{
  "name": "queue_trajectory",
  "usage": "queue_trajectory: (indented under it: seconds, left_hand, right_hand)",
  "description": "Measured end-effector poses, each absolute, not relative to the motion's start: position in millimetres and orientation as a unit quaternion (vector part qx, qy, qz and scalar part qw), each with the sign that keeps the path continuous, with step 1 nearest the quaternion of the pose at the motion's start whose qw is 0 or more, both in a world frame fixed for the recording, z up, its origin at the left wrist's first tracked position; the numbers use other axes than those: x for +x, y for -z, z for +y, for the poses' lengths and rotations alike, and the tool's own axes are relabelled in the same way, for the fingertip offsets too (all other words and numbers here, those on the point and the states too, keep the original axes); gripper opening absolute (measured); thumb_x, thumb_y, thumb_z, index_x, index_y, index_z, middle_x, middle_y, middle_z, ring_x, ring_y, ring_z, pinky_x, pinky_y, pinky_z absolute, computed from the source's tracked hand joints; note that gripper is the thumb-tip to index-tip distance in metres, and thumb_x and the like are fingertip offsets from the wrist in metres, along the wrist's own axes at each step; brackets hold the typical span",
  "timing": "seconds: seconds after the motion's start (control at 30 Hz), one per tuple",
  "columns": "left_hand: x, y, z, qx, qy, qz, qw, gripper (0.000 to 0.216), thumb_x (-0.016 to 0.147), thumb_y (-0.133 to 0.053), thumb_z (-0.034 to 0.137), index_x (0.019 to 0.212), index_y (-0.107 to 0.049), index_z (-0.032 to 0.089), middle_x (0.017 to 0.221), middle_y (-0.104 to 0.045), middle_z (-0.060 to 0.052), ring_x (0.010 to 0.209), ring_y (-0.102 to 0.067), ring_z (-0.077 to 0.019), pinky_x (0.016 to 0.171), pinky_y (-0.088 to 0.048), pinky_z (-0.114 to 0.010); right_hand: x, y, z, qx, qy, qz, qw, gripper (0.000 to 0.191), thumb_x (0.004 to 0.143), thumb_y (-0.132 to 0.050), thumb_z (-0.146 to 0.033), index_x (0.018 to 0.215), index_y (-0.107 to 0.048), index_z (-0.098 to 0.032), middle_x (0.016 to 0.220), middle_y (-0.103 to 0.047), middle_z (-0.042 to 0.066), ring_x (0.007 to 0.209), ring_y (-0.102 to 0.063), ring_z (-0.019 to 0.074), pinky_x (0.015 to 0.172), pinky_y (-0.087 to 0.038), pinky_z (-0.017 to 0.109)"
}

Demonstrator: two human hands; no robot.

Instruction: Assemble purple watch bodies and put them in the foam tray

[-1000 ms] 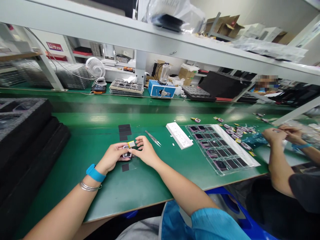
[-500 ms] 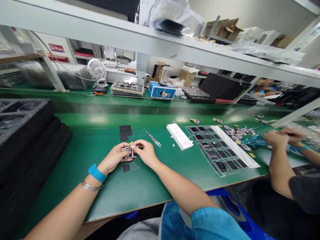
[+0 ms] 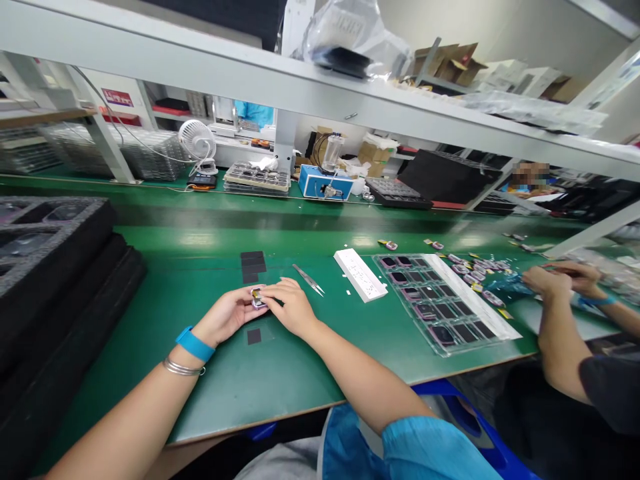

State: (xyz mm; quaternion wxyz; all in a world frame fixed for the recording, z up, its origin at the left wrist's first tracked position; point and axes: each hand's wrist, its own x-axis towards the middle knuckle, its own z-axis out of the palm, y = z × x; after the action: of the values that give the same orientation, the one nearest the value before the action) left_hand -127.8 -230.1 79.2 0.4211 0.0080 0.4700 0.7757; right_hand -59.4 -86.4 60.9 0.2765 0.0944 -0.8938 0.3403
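Observation:
My left hand [image 3: 227, 315] and my right hand [image 3: 287, 303] meet over the green table [image 3: 200, 373], both pinched on a small rectangular watch-like part [image 3: 257, 298] with a yellow tab. The part is mostly hidden by my fingers. A small dark square [image 3: 254, 336] lies on the table just below my hands. Dark film pieces [image 3: 251, 265] lie just beyond them, and tweezers [image 3: 308, 279] rest to the right of my right hand.
A white block [image 3: 360, 273] and a clear tray of dark parts [image 3: 435, 303] lie to the right. A co-worker's hands [image 3: 555, 279] work by loose parts at far right. Black foam trays [image 3: 50, 267] are stacked at left. A fan [image 3: 196, 143] and blue device [image 3: 320, 183] stand behind.
My hands have closed in over the small part and lowered it toward the table; the yellow tab is now nearly covered by my fingers.

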Motion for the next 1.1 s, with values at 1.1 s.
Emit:
queue_trajectory:
  seconds: [1.1]
  left_hand:
    - [-128, -75, -233, 0.210, -0.692, 0.541, 0.430, 0.036, 0.068, -0.074, 0.027, 0.101, -0.066, 0.014, 0.100, -0.070, -0.012, 0.091, -0.065, -0.0217, 0.085, -0.050, -0.034]
  right_hand:
    - [-63, -49, -85, 0.045, -0.754, -0.655, -0.003, 0.061, 0.066, -0.072, -0.026, 0.121, -0.047, -0.018, 0.107, -0.062, 0.007, 0.098, -0.060, 0.0169, 0.088, -0.047, 0.034]
